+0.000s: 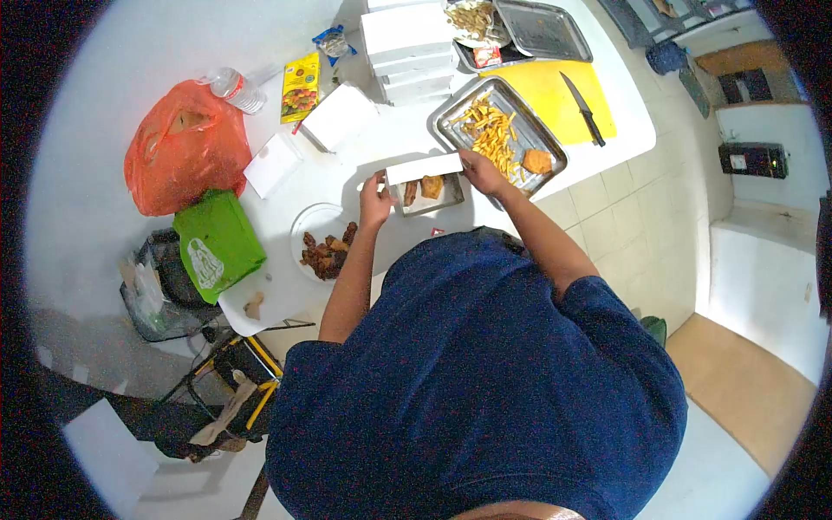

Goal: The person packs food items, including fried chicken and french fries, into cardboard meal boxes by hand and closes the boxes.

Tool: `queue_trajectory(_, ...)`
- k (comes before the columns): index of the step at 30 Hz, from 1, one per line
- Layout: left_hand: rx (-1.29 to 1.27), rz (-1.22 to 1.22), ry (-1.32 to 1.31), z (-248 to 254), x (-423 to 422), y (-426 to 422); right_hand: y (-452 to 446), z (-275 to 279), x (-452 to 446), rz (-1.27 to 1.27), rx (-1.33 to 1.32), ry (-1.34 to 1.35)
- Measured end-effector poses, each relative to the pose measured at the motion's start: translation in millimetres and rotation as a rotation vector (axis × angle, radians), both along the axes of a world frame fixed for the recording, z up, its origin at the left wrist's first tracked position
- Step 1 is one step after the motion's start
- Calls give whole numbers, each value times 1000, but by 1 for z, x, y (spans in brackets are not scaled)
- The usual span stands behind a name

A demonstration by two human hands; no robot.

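Note:
A small white box (425, 169) with its lid raised stands on the white table in front of me, with browned food pieces (432, 186) inside. My left hand (375, 201) holds the box's left side, fingers bent round its edge. At the box's right corner, my right hand (482, 171) grips the lid edge. Just right of that hand lies a metal tray (555, 154) with fries (490, 130) and one golden piece (537, 161). To the left of my left forearm, a clear round plate (299, 227) bears dark fried pieces (326, 257).
Stacked white boxes (407, 43) stand at the back. A knife (583, 108) lies on a yellow board (550, 91) at the right. Another white box (340, 117), a bottle (238, 91), a red bag (186, 152) and a green bag (219, 245) are at the left.

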State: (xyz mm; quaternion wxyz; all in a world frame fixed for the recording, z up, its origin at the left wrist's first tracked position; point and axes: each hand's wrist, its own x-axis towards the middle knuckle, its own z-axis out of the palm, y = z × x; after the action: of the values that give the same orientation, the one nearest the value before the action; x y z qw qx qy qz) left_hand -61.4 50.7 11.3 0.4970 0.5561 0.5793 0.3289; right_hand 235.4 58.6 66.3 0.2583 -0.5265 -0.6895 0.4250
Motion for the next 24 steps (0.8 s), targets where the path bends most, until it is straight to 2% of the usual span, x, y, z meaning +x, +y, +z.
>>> queue_trajectory(1,-4,0,-20,-2,0,0,0,-1,2,32,13,3)
queue_trajectory(6,67,-54,-110,0,4,-4,-11,-16,-1,-161,-68,76)
queue_trajectory(9,133,-53,-27,5,5,-8,-16,-21,-3,-216,-109,236)
queue_trajectory(12,311,-173,142,-2,-6,0,-19,-15,-4,-239,-155,324)
queue_trajectory(14,61,-132,-9,-10,-11,4,-17,-24,-3,-232,-150,395)
queue_trajectory(15,-61,-110,-84,-14,-13,5,-17,-26,-1,-225,-165,306)
queue_trajectory(17,-382,63,-230,27,-7,8,-15,-30,3,-214,-188,127)
queue_trajectory(18,-542,150,-304,45,-1,6,-14,-32,4,-247,-249,200)
queue_trajectory(21,-452,191,-98,46,9,-5,-13,-33,4,-347,-437,415)
queue_trajectory(24,-332,64,122,20,6,-23,-17,-14,-5,-277,-392,223)
